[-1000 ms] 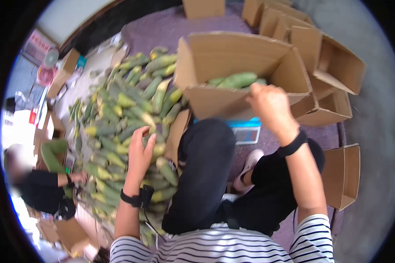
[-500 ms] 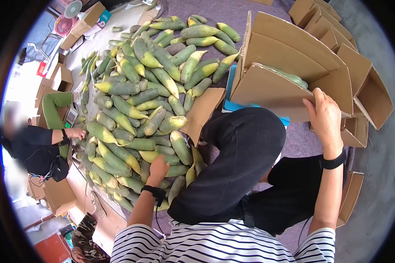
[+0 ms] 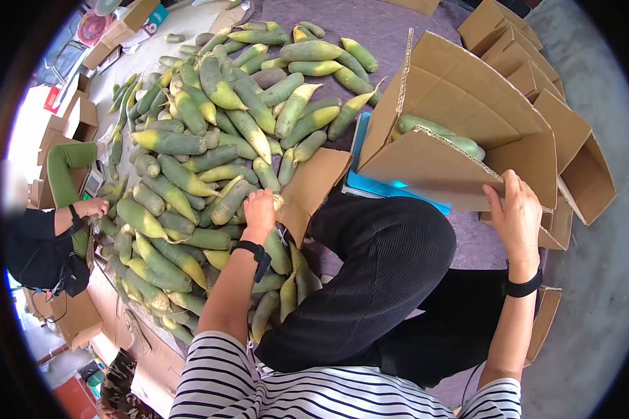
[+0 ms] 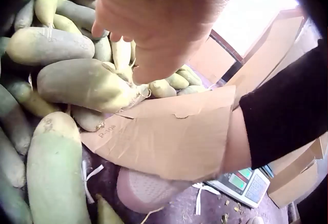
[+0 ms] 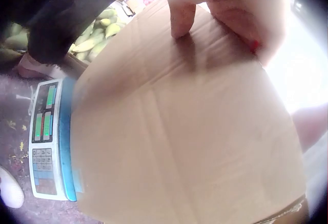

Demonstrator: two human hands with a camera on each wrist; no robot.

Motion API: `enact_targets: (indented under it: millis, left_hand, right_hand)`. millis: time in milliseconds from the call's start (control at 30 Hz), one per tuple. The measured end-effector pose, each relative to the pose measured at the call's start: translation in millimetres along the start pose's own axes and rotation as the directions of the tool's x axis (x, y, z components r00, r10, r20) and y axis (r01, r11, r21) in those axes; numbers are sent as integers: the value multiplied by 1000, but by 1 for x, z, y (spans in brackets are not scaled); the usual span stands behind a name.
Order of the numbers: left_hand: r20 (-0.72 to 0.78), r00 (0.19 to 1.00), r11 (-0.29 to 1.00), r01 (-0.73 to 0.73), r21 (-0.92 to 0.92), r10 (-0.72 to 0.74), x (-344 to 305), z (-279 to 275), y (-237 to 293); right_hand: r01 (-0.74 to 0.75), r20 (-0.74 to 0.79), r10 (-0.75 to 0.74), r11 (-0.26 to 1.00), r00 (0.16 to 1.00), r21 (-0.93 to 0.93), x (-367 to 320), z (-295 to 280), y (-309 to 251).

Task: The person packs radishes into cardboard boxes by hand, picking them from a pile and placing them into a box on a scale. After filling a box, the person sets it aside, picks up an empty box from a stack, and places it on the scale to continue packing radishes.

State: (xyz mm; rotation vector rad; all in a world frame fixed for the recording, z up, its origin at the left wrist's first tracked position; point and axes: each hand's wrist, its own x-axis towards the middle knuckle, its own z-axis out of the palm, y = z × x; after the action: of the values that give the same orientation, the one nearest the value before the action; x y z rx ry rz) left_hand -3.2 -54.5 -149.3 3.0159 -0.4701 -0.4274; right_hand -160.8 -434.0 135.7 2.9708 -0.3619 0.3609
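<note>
My left hand (image 3: 260, 216) is over the pile of green radishes (image 3: 182, 178), right at one radish with a rough pale end (image 3: 278, 202). In the left wrist view a gap shows between thumb and fingers, with radishes below and behind. My right hand (image 3: 519, 218) grips the upper edge of a cardboard box (image 3: 437, 171), thumb flat on the outer wall and fingers over the rim. Inside the box lie a few green radishes (image 3: 461, 143), partly hidden by the near wall. Under the box stands a blue-topped scale (image 5: 47, 147) with a lit display.
A loose cardboard piece (image 3: 318, 185) stands between the pile and my bent knee (image 3: 391, 244). Several cardboard boxes (image 3: 573, 140) line the right side. At the far left, another person's hand (image 3: 91, 207) reaches to the pile's edge.
My left hand has come down from above onto the radish pile. My right hand has slid along the box's near edge, and that wall now hides more of the radishes inside. The head view has shifted.
</note>
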Motion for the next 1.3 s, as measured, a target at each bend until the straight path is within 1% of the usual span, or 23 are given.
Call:
enact_targets:
  millis: [33,133,200,267,333,400,467,533,600,633,733,767,800,833,933,1033,1067,1100,1133,1200,1233,1267,1300]
  left_hand:
    - [-195,977,996,-84,44,91,1,9,-8]
    - [-168,979,988,-97,119,116,6,18,-32]
    - [-232,961,988,-134,80,149,-9,17,-45]
    - [-133,989,990,-83,-112,68,-24,6,-48]
    - [-197,976,935,-152,-320,91,-30,18,-65]
    - [-247,967,917,-152,-368,61,-41,7,-75]
    - [-89,996,771,-45,-635,-15,-50,-35,-67]
    - [-146,989,599,-122,-792,9,-49,-73,-50]
    - [-207,977,548,-202,-812,53,-63,-157,7]
    - [-207,969,545,-245,-801,132,-62,-189,20]
    - [-475,860,385,-508,-770,184,-85,-286,98]
    - [-540,814,387,-578,-718,213,-87,-306,113]
    - [-608,771,242,-637,-732,191,-86,-319,132]
    - [-604,781,120,-623,-773,160,-86,-329,153]
    - [-596,766,37,-621,-783,241,-67,-332,194]
    - [-431,858,172,-486,-857,280,-40,-290,186]
    - [-384,882,175,-438,-882,275,-40,-272,180]
    - [-309,911,294,-385,-875,272,-30,-242,160]
    - [-258,933,290,-327,-899,252,-30,-210,145]
    - [-192,923,497,-346,-796,334,-42,-156,105]
    - [-42,940,534,-229,-814,339,-45,-121,77]
    - [-12,943,679,-247,-692,331,-50,-87,48]
    - [-4,957,749,-231,-620,291,-58,-67,28]
  right_hand:
    - [-5,-2,5,1000,1000,0,1,0,0]
    - [19,-27,-19,1000,999,5,0,0,3]
    - [39,-37,-38,999,999,29,0,1,4]
    - [21,-67,-18,999,998,31,-1,5,6]
    - [22,-63,-20,999,998,29,-2,7,9]
    - [19,-65,-16,999,998,37,-3,7,12]
    - [35,-83,-31,999,996,41,-4,9,14]
    - [19,-100,-12,998,995,63,-6,10,14]
    - [2,-98,3,999,995,50,-8,10,14]
    - [3,-85,1,999,996,43,-9,11,14]
    - [7,-88,-3,999,996,52,-10,11,14]
    - [12,-89,-7,999,996,47,-10,11,15]
    - [4,-76,-1,999,997,39,-10,11,15]
    - [-2,-63,4,1000,998,31,-10,11,14]
    - [2,-63,1,999,998,47,-10,11,15]
    - [0,-54,2,999,999,42,-10,12,15]
    - [-5,-53,7,999,999,40,-9,12,16]
    - [9,-52,-8,1000,999,11,-10,10,17]
    - [26,-49,-27,1000,998,-14,-10,10,16]
    - [13,-90,-13,1000,996,-5,-9,13,20]
    - [43,-93,-39,998,995,42,-8,12,19]
    - [65,-86,-60,996,995,56,-8,10,19]
    - [51,-64,-49,998,997,37,-8,8,19]
